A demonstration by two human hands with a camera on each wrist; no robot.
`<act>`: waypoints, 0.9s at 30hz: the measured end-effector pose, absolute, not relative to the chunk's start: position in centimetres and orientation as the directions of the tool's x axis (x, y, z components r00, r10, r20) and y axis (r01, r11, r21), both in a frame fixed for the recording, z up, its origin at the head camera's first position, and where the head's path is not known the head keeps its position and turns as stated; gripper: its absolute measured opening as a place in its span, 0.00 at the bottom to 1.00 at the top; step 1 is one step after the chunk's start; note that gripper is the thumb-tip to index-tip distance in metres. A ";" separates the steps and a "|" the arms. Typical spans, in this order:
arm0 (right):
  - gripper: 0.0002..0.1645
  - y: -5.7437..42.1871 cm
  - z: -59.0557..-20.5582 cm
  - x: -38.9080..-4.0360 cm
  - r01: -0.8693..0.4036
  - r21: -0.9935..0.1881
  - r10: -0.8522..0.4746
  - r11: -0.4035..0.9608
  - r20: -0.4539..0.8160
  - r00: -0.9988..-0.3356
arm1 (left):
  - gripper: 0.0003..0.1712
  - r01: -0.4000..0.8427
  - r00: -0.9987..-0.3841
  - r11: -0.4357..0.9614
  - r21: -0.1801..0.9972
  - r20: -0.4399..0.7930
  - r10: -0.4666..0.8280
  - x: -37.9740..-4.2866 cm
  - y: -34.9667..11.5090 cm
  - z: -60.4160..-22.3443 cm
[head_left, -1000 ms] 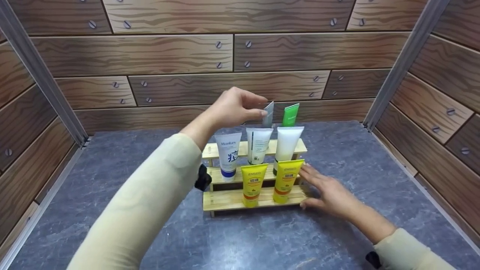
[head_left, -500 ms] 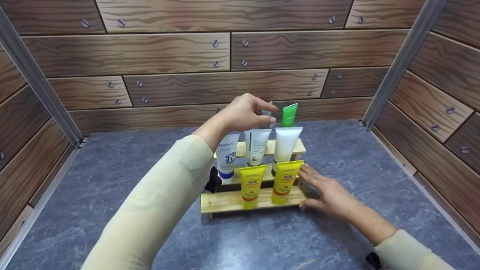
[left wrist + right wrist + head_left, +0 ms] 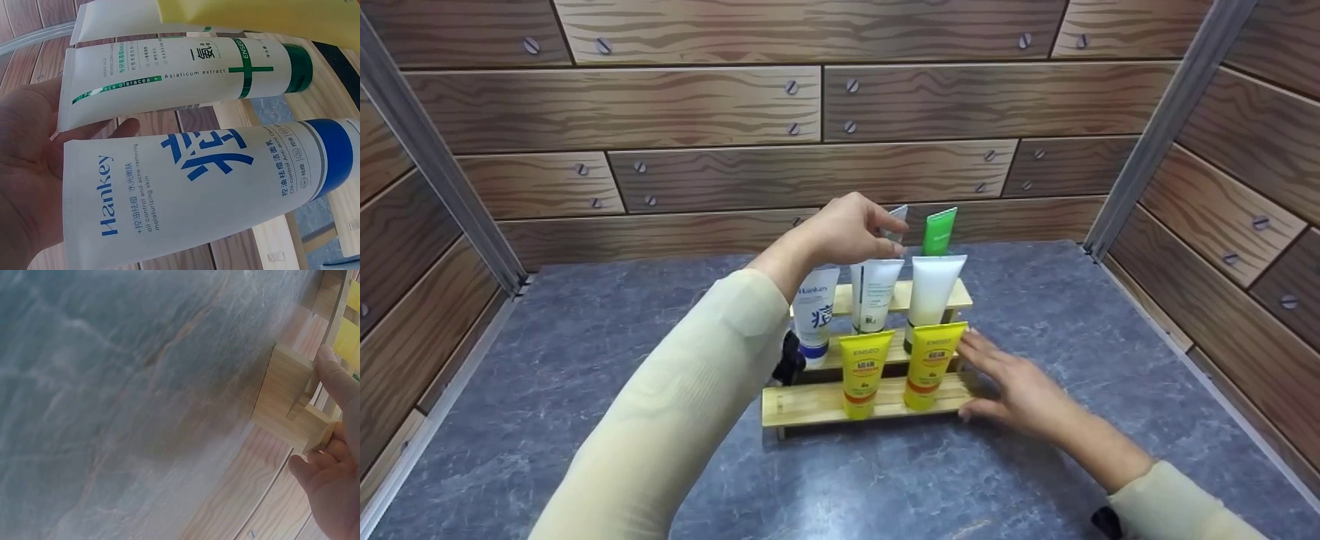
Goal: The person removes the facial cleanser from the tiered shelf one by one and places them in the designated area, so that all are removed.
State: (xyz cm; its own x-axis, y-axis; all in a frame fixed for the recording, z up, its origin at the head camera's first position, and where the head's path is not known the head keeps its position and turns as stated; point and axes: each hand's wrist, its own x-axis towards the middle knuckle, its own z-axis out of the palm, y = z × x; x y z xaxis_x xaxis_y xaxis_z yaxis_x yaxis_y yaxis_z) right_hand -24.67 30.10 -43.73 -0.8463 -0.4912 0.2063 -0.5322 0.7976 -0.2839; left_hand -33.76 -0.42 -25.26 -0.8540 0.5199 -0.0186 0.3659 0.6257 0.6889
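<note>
A three-tier wooden display rack [image 3: 795, 405] carries several squeeze tubes standing on their caps. My left hand [image 3: 847, 229] reaches over to the top tier, its thumb and fingers pinching a grey tube [image 3: 892, 235] near its upper end; the rest of that tube is hidden. In the left wrist view the hand [image 3: 28, 163] shows behind a white-and-blue tube [image 3: 208, 185] and a white-and-green tube [image 3: 180, 79]. My right hand [image 3: 1020, 390] grips the rack's right end, thumb at the lowest shelf's front. The right wrist view shows its fingers [image 3: 334, 450] curled at the wooden end piece [image 3: 284, 388].
A green tube [image 3: 940, 232] stands on the top tier, right of the grey one. On the middle tier is a plain white tube [image 3: 934, 289]. Two yellow tubes [image 3: 864, 375] occupy the lowest shelf. Wood-patterned walls [image 3: 660, 109] surround the grey marbled table [image 3: 622, 300].
My left hand has moved right and slightly down about the grey tube, which looks turned a little over the last half second. The right hand keeps its place on the rack.
</note>
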 end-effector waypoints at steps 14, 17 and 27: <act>0.57 30.1 -43.8 -24.7 -0.545 -0.273 -0.501 0.793 0.218 -0.837 | 0.24 0.398 -0.878 0.667 0.630 0.050 0.476 -34.1 -1.0 -25.4; 0.57 30.1 -43.8 -24.8 -0.541 -0.276 -0.498 0.794 0.215 -0.840 | 0.24 0.403 -0.882 0.665 0.628 0.072 0.466 -34.2 -1.2 -25.4; 0.57 30.2 -43.7 -24.7 -0.531 -0.281 -0.491 0.799 0.205 -0.847 | 0.20 0.360 -0.915 0.656 0.663 0.113 0.387 -34.1 -2.1 -25.1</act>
State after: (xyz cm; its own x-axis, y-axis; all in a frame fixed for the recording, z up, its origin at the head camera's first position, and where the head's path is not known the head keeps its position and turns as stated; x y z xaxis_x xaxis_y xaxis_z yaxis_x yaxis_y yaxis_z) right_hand -24.67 30.17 -43.68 -0.8469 -0.4908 0.2048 -0.5312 0.7995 -0.2806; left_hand -34.09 -2.09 -25.15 -0.9150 0.3873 0.1131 0.3597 0.6562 0.6633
